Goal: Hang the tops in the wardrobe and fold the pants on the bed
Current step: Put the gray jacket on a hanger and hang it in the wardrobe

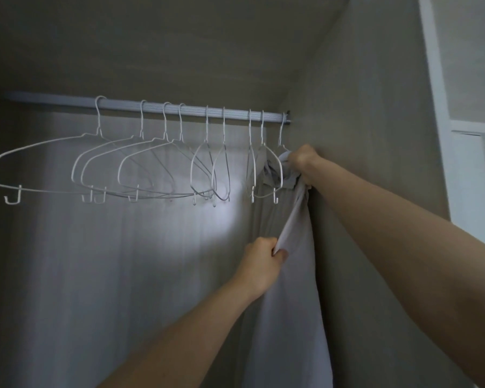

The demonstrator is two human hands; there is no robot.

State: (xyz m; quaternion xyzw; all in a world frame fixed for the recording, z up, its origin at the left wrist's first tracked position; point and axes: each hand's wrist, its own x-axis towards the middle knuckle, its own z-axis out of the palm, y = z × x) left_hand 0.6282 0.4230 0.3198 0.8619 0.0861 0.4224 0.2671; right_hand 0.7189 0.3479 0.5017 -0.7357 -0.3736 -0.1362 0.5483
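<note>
A pale grey top (289, 289) hangs on the rightmost white hanger (281, 141) at the right end of the wardrobe rail (193, 111). My right hand (303, 161) is closed on the top's bunched shoulder up at the hanger, close to the wardrobe's side wall. Lower down, my left hand (263, 259) pinches a fold of the same top and holds it taut. The cloth falls out of view at the bottom edge.
Several empty white wire hangers (140, 169) hang along the rail to the left of the top. The wardrobe's right side wall (375, 135) stands right behind the top. A white door frame (437, 79) and a white door (473, 175) are at the far right.
</note>
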